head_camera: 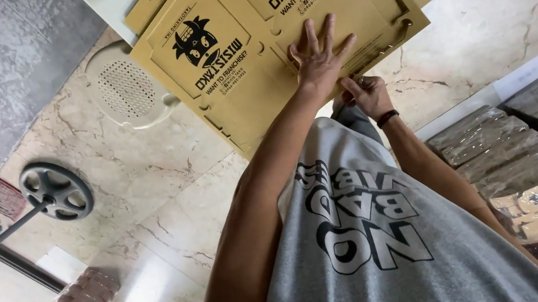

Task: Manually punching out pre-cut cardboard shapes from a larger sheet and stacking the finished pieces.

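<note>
Left hand (316,60) on flat box (281,37), wrapped bundles (536,155) probably right

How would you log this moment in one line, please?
left hand: flat on cardboard sheet | right hand: at its near edge

Flat cardboard box blank (268,46) runs off the top edge, far end unseen. Right hand (367,93) fingertips tucked under its near edge, hidden. Wrapped cardboard bundles (529,156) cut off at right edge.
</note>
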